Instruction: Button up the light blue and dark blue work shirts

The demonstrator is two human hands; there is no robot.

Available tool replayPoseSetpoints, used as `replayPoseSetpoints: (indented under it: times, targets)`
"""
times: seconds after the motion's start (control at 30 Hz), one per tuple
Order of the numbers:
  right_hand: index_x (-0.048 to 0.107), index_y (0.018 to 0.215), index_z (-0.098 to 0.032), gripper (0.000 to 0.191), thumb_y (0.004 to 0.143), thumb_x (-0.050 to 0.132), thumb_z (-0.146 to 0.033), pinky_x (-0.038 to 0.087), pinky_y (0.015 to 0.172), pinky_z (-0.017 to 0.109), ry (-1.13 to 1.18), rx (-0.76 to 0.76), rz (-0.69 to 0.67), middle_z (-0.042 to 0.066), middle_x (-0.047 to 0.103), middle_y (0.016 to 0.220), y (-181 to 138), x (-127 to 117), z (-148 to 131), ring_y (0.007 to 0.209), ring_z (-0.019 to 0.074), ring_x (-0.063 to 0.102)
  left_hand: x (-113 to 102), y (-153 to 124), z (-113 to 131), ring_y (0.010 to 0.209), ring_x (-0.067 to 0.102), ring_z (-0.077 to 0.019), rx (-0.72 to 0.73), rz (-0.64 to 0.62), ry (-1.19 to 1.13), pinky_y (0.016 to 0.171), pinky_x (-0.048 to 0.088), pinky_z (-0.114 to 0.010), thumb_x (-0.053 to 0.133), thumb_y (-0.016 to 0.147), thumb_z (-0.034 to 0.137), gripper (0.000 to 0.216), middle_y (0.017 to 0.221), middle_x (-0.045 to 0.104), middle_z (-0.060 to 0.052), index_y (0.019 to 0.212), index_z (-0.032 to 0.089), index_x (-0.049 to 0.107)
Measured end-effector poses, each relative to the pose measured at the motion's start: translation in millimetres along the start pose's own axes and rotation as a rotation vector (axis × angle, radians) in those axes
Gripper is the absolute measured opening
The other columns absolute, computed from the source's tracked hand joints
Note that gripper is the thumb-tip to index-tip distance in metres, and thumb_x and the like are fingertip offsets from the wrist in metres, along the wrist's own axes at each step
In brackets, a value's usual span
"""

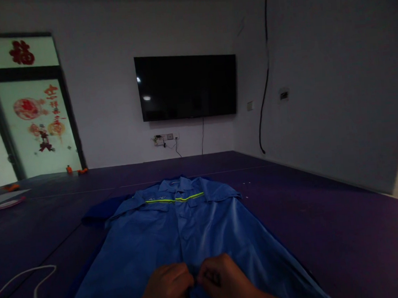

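Observation:
A blue short-sleeved work shirt lies spread face up, its collar pointing away from me and a yellow-green stripe across the chest. Both my hands are at the lower part of its front opening. My left hand is closed, its fingers pinched on the shirt front left of the opening. Just to the right, my right hand is curled with thumb and forefinger pinched at the same spot. The fingertips of the two hands nearly meet. Whether a button sits between them is too dark to make out.
The shirt rests on a wide purple surface, with darker blue cloth under its left side. A white cable curves at the lower left. Small orange objects stand by the glass door. A television hangs on the far wall.

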State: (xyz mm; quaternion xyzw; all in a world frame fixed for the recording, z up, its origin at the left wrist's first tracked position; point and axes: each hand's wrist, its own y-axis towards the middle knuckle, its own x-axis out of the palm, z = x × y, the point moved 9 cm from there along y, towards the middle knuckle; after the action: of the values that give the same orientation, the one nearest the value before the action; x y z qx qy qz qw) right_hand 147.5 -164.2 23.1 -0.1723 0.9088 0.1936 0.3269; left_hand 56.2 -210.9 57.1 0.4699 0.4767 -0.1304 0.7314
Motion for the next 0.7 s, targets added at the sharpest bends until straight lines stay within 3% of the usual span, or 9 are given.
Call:
replayPoseSetpoints:
  times: [0.5, 0.7]
  targets:
    - [0.067, 0.064, -0.015, 0.019, 0.074, 0.052, -0.017, 0.027, 0.043, 0.018, -0.149, -0.118, -0.021, 0.0, 0.06, 0.055, -4, -2, -14, 0.047, 0.0078, 0.048, 5, 2, -3, 0.06, 0.048, -0.0118, 0.03, -0.034, 0.037, 0.053, 0.031, -0.022, 0.041, 0.067, 0.001, 0.02, 0.069, 0.054, 0.0, 0.074, 0.019, 0.047]
    - [0.066, 0.061, -0.014, 0.019, 0.073, 0.052, -0.016, 0.027, 0.043, 0.018, -0.17, -0.096, -0.012, 0.0, 0.059, 0.052, -3, -4, -16, 0.045, 0.0079, 0.047, 4, 0, -3, 0.059, 0.047, -0.012, 0.015, 0.0, 0.066, 0.054, 0.031, -0.022, 0.042, 0.067, 0.002, 0.018, 0.068, 0.054, 0.001, 0.073, 0.019, 0.045]
